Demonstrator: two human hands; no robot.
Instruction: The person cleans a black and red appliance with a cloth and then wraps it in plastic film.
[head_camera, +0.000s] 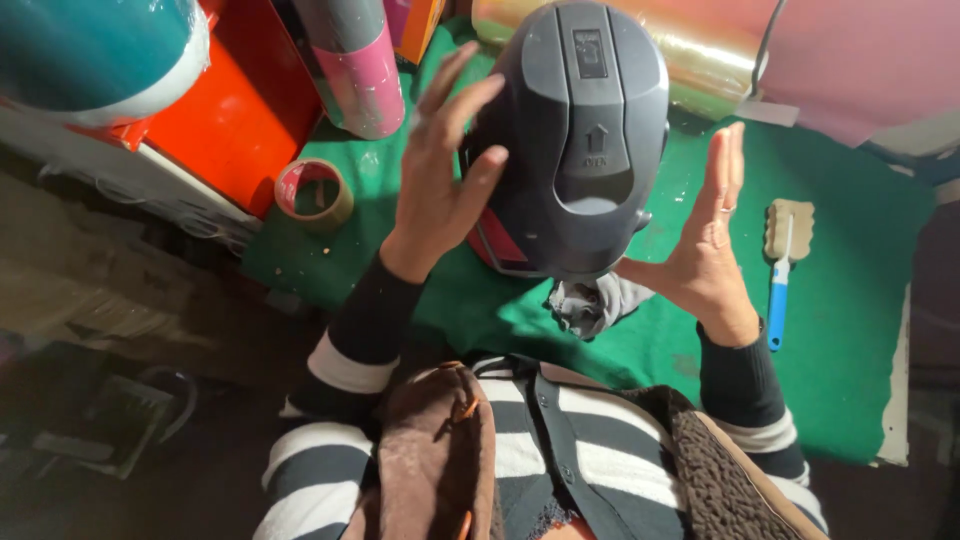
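Observation:
A dark grey helmet (585, 130) with a raised central panel stands upright on the green cloth of the table (850, 330). My left hand (445, 170) is raised beside its left side, fingers spread, palm close to the shell. My right hand (705, 235) is held flat and upright to the helmet's right, fingers together; its thumb sits near the helmet's lower edge. Neither hand grips anything. A crumpled grey cloth (590, 300) lies under the helmet's front rim.
A tape roll (315, 195) lies at the left on the green cloth. A blue-handled brush (785, 255) rests at the right. Pink and grey rolls (355, 60), an orange box (235, 110) and a shiny film roll (700, 50) stand behind.

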